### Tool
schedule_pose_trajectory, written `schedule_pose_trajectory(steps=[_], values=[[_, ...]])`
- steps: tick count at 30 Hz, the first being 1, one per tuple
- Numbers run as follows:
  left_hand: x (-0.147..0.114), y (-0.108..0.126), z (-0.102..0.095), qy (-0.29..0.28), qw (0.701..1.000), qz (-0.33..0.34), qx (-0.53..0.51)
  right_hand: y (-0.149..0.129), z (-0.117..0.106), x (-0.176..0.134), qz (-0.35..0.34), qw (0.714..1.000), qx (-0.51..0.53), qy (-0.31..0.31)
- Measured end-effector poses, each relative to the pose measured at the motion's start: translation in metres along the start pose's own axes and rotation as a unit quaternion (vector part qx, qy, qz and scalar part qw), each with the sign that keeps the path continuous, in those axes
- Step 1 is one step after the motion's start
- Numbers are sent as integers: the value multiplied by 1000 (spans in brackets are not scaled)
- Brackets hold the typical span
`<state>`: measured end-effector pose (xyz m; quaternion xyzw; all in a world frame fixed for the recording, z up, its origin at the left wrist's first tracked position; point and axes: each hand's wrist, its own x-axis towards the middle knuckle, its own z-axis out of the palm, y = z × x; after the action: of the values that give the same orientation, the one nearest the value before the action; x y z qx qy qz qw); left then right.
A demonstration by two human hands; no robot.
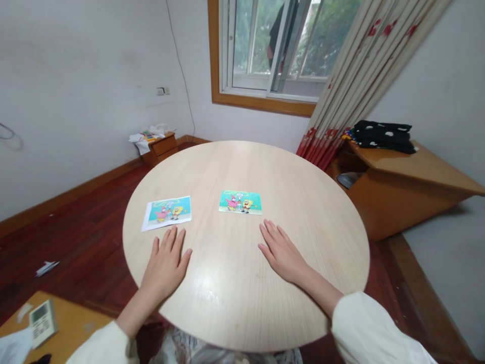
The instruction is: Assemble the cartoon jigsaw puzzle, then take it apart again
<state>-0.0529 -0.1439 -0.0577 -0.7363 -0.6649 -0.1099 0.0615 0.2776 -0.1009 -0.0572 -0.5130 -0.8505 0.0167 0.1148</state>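
Note:
My left hand lies flat on the pale round table, fingers spread and holding nothing. Just beyond its fingertips is a white-edged paper print of a cartoon scene with a pink starfish and a yellow sponge figure. On the right, my right hand also rests palm down with its fingers apart and nothing in it. A cartoon picture card with the same figures on a turquoise ground lies near the table's middle, a little past my right fingertips. Neither hand clearly overlaps a picture.
A wooden cabinet with folded black cloth stands at the right. Low at the left, a remote control lies on a wooden surface. A small drawer unit sits by the far wall, under a curtained window.

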Motion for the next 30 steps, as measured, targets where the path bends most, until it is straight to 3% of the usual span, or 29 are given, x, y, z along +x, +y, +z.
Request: schedule_pose_trajectory(steps=[2,6,12,25,30], values=[[-8,1,-4,-4,1000,-22,7,-5,-2,-12,-4,1000,-10,8],[0,13,-10,-3,998,-59,14,-6,-1,-15,-5,1000,-16,25],[6,15,-11,-12,998,-64,6,-7,1,-14,-7,1000,-19,13],[6,3,-4,57,995,-71,-45,-24,-3,-26,-59,998,-27,-11],[12,4,-6,90,992,-68,-51,-22,3,-29,-71,997,-37,16]])
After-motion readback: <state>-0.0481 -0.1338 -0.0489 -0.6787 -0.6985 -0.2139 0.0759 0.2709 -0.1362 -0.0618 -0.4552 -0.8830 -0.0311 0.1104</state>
